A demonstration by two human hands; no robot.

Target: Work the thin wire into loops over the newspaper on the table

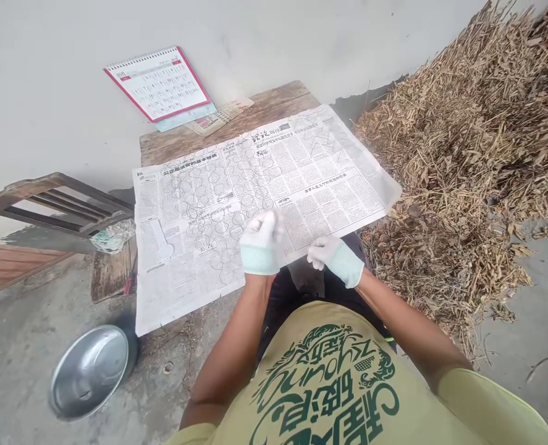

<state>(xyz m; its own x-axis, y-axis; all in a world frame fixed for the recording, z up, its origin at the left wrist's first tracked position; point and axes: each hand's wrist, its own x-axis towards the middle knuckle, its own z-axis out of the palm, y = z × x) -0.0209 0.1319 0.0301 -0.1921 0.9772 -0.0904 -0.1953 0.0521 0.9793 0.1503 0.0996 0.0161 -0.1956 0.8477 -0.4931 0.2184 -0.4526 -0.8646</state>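
My left hand (261, 240), in a white glove with a pale green cuff, is a closed fist over the near edge of the newspaper (167, 293). Its fingertips are blurred, and anything inside it is too small or hidden. My right hand (327, 252), gloved alike, is curled closed just off the same edge, above my lap; what it holds, if anything, does not show. Many thin dark rings (236, 219) cover the middle and left of the sheet. Whether they are drawn or lie loose on it, I cannot tell.
A wooden table (283, 99) carries the newspaper. A desk calendar (160, 86) stands at its back left, beside folded paper (220, 117). A wooden chair (60, 198) and a metal basin (91, 371) are on the left; dried stalks (463, 154) pile up on the right.
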